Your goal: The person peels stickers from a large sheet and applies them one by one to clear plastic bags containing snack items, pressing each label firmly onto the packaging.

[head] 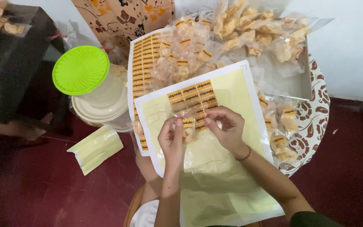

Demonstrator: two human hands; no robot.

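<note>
Here the left hand (pixel 172 136) and right hand (pixel 227 126) pinch a small clear snack bag (pixel 188 133) between closed fingertips, over the sticker sheet (pixel 232 168). It looks light, crinkly and crushable; grip its edges. Beyond the fingers lie labelled bags (pixel 181 59).

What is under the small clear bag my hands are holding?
Under the small clear bag lies the sticker sheet, mostly peeled yellow backing. Both hands, left hand and right hand, cover part of it.
</note>
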